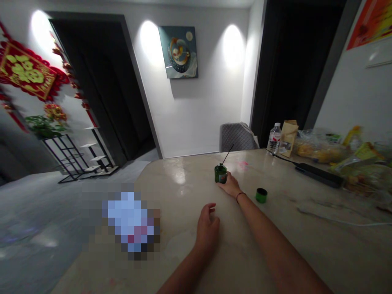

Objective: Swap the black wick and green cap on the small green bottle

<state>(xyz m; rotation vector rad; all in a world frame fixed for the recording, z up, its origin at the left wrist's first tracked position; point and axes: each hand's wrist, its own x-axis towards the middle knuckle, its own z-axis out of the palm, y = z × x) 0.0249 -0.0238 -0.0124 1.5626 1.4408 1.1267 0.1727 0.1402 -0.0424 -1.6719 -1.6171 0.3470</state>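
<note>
A small dark green glass bottle (220, 174) stands upright on the table, with one thin dark stick (228, 154) slanting up out of its neck to the right. My right hand (230, 185) reaches forward and grips the bottle from its right side; some fingers are hidden behind it. My left hand (208, 228) rests nearer to me at the table, its fingers loosely curved, a gap between them and the thumb, nothing in it. To the right of my right forearm sits a short green cylinder (261, 195) with a dark inside, apart from both hands.
On the pale marble-patterned table (171, 204), a black power strip (319, 174), a plastic water bottle (274, 139), a paper bag (288, 138) and bagged food (320, 148) lie at the right. A blurred-out object (130, 220) is at the left edge. Behind stands a grey chair (237, 136).
</note>
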